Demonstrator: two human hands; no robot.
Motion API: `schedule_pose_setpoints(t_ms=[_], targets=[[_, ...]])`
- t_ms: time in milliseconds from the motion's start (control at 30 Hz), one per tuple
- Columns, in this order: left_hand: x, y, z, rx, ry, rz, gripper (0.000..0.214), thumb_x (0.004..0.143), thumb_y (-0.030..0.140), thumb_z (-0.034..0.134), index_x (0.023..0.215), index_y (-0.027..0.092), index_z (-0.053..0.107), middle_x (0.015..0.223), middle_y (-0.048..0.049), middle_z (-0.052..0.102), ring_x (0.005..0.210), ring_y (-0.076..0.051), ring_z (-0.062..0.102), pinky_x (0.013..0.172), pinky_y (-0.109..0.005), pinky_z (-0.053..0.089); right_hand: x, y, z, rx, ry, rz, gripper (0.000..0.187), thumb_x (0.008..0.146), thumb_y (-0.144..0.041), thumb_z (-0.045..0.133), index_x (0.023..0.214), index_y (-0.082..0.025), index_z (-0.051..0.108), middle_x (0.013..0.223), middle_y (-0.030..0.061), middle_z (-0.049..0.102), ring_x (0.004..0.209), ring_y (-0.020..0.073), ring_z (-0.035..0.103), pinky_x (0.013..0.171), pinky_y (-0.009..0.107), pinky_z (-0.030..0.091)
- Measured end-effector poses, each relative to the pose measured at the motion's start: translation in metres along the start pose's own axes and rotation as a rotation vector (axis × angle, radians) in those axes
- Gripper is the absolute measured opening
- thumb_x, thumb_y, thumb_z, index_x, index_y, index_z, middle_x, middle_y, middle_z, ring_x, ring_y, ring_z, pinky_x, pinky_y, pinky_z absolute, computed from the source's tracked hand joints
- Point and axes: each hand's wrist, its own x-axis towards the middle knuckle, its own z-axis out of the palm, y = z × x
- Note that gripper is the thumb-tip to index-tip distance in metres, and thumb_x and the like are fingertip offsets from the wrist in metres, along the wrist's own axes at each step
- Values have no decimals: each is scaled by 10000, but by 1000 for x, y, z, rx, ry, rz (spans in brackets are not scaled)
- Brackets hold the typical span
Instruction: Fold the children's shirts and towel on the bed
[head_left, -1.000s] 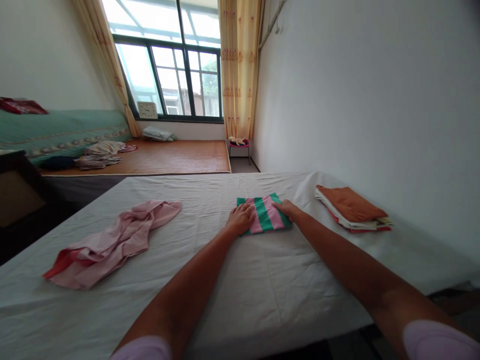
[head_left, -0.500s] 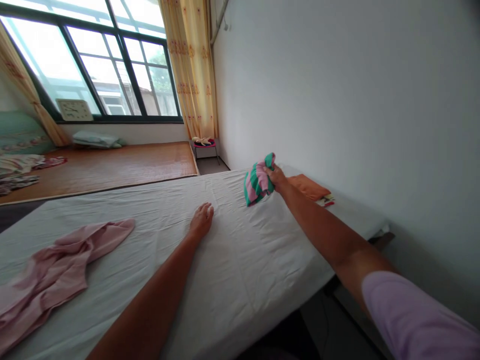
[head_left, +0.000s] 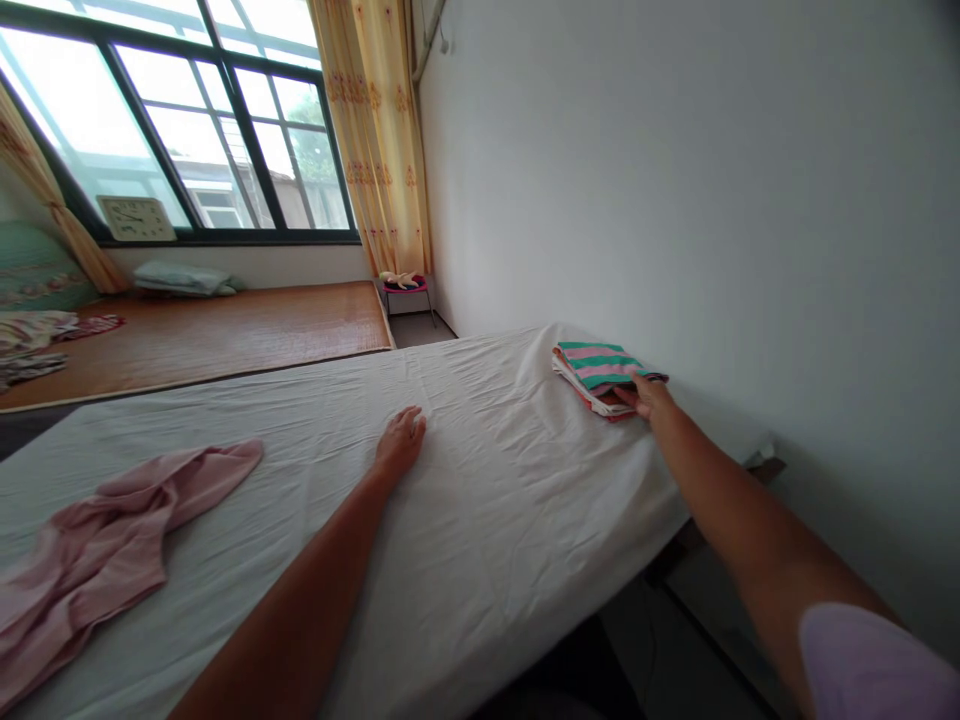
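A folded cloth with green and pink stripes (head_left: 596,362) lies on top of a small stack of folded clothes (head_left: 589,390) at the far right of the white-sheeted bed (head_left: 480,500), beside the wall. My right hand (head_left: 646,396) is at the near edge of that stack, fingers curled against it and partly tucked under the striped cloth. My left hand (head_left: 400,440) rests flat on the sheet in the middle of the bed, fingers spread, holding nothing.
A crumpled pink garment (head_left: 112,540) lies at the bed's left. Beyond the bed are a wooden platform (head_left: 210,335) with clothes, a clock (head_left: 135,217) on the window ledge, yellow curtains and a small stool (head_left: 405,285). The white wall runs close along the right.
My right hand lifted the striped cloth off the middle of the bed, carried it right and set it on the stack over the orange cloth. My left hand came off the cloth and settled flat.
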Motion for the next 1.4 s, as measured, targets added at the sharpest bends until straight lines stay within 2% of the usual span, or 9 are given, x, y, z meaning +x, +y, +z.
schedule_pose_setpoints(t_ms=[167,300,533,700,800,933,1033,1200,1400], targets=[[-1,2,-3,31,-24,26,418,942,324,341,1255,140,550,1321,-126,558,1256,-215,482,1090,-367,340,3,-9,-17,-162,126,-42,133,768,-103,587,844,-176,506,768,12,602,689,139,629,611,293,596],[-9,12,-6,152,-156,71,458,951,355,322,1325,165,506,1391,-110,503,1304,-215,427,1105,-375,305,-14,-2,-3,-458,292,-501,303,742,-71,484,1032,-157,495,954,81,628,886,185,635,825,372,550],[-39,45,-23,256,-556,179,615,945,568,206,1497,298,214,1583,-45,158,1448,-282,101,1132,-559,84,-121,42,105,-773,-775,-783,301,802,-204,461,1087,-180,555,1071,87,660,649,139,647,679,304,535],[-80,43,-71,137,-694,398,528,931,505,369,1419,305,404,1518,-37,345,1411,-242,249,1142,-442,177,-195,65,156,-860,-1235,-987,301,824,-186,482,1102,-200,597,1118,83,659,700,144,637,780,320,504],[-108,14,-121,209,-562,345,369,929,371,420,1230,266,605,1338,-48,558,1222,-183,500,1046,-297,346,-213,76,169,-872,-1364,-1035,300,822,-167,489,1086,-211,625,1093,70,673,727,154,642,784,317,490],[-134,-53,-193,661,-83,-207,360,908,213,395,1202,157,596,1214,-140,601,1157,-253,522,986,-390,391,-222,88,180,-846,-1417,-963,267,826,-176,487,1040,-193,647,903,48,707,680,153,646,725,290,479],[-143,-102,-230,783,63,-452,420,888,212,412,1289,155,525,1294,-156,542,1155,-275,511,912,-373,438,-230,94,187,-830,-1436,-854,258,824,-178,475,1006,-180,659,731,19,693,633,150,647,688,273,469],[-140,-139,-249,690,-43,-578,353,798,346,546,1100,194,646,1195,-145,623,1101,-309,546,848,-360,449,-254,89,190,-821,-1514,-768,247,824,-172,470,978,-174,664,674,4,681,623,142,643,681,264,468],[-100,-111,-233,387,-58,-356,210,740,382,549,696,196,633,686,-40,650,710,-186,588,651,-237,426,-278,79,186,-756,-1579,-715,193,853,-221,492,944,-192,659,696,1,671,636,134,631,676,269,478]])
